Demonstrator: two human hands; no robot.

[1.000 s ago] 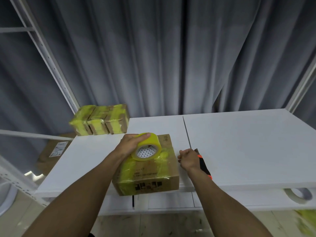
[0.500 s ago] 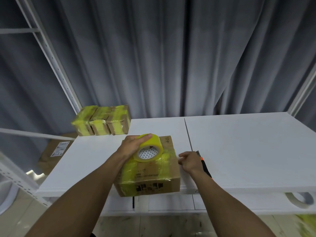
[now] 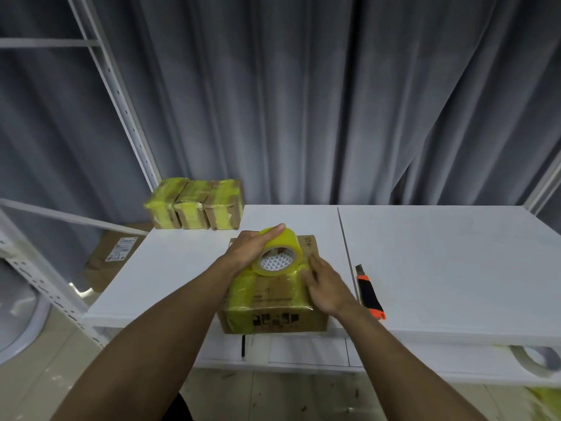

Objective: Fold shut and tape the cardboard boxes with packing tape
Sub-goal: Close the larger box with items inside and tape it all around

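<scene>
A brown cardboard box [image 3: 273, 311], wrapped in bands of yellow tape, sits at the near edge of the white table [image 3: 455, 268]. My left hand [image 3: 249, 250] grips a yellow packing tape roll [image 3: 280, 253] that stands on the box top. My right hand [image 3: 326, 284] lies flat with straight fingers on the right side of the box top, next to the roll. An orange and black utility knife [image 3: 368, 291] lies on the table just right of the box.
Three taped boxes [image 3: 197, 205] stand in a row at the table's back left. A white shelf upright [image 3: 121, 101] rises at the left. Flat cardboard with a label [image 3: 115, 253] lies below the table. Another tape roll [image 3: 534, 358] sits on the lower shelf at right.
My right hand let go of the utility knife, which now lies on the table, and moved left onto the box top. My left hand keeps holding the tape roll.
</scene>
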